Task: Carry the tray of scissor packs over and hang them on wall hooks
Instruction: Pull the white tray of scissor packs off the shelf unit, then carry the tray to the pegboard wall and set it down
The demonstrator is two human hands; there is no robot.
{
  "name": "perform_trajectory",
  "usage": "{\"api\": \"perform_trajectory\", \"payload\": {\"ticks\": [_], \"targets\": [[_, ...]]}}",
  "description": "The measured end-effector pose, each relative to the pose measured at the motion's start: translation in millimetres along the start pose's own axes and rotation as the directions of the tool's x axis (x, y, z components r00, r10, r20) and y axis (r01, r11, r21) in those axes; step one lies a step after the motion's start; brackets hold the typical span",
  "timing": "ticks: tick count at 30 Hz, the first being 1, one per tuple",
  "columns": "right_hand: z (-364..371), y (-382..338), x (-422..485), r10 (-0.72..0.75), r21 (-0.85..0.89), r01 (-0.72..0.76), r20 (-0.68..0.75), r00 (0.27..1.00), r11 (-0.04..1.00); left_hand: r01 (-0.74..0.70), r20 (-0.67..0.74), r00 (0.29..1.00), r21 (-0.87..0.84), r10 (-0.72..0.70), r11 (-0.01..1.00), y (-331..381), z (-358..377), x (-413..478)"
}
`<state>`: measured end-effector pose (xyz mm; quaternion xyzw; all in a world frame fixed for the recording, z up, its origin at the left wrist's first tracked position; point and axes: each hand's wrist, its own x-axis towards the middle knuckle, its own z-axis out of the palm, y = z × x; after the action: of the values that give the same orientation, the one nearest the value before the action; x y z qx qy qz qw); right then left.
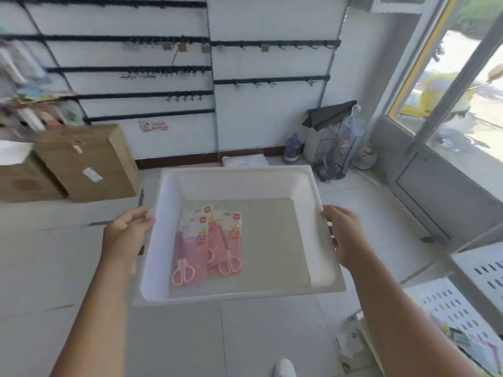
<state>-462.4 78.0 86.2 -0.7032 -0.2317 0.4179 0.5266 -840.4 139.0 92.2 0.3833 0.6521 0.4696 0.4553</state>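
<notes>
I hold a white plastic tray [236, 180] out in front of me above the floor. My left hand [125, 235] grips its left rim and my right hand [345, 235] grips its right rim. Inside, on the left part of the tray's floor, lie three overlapping packs of pink scissors [209, 246]. Ahead is a white wall with black rails carrying small metal hooks [185, 98]; most hooks are bare.
Two cardboard boxes [89, 161] stand on the floor at the left. A wire basket with umbrellas [337, 148] and a water bottle [292, 148] stand by the wall at the right. A glass door [449, 104] is at the right. White perforated shelving [462, 303] lies at the lower right.
</notes>
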Motion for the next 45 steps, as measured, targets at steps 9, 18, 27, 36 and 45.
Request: {"api": "perform_trajectory", "payload": {"ticks": [9,18,27,36,45], "targets": [[171.2,-25.4,61.5,-0.027,-0.103,0.065,0.335,0.942,0.993,0.049,-0.297,0.952,-0.103,-0.078,0.993,-8.1,-83.5,64.4],[357.8,-78.8,111.8,-0.063,-0.161,0.188,0.574,0.816,0.969,-0.012,-0.576,0.812,-0.18,-0.096,0.984,15.1,-149.6,135.8],[566.9,-103.2,143.9,-0.088,-0.204,0.29,0.659,0.747,0.935,0.003,-0.631,0.763,-0.21,-0.138,0.978,16.3,-242.3,280.9],[755.0,-140.3,147.2,0.024,-0.202,0.115,0.578,0.816,0.973,-0.011,-0.624,0.764,-0.269,-0.166,0.963,53.1,-349.3,433.9],[889.2,-175.8,176.9,-0.03,-0.195,0.179,0.589,0.807,0.964,-0.074,-0.689,0.707,-0.293,-0.157,0.953,84.5,-408.8,540.1]]}}
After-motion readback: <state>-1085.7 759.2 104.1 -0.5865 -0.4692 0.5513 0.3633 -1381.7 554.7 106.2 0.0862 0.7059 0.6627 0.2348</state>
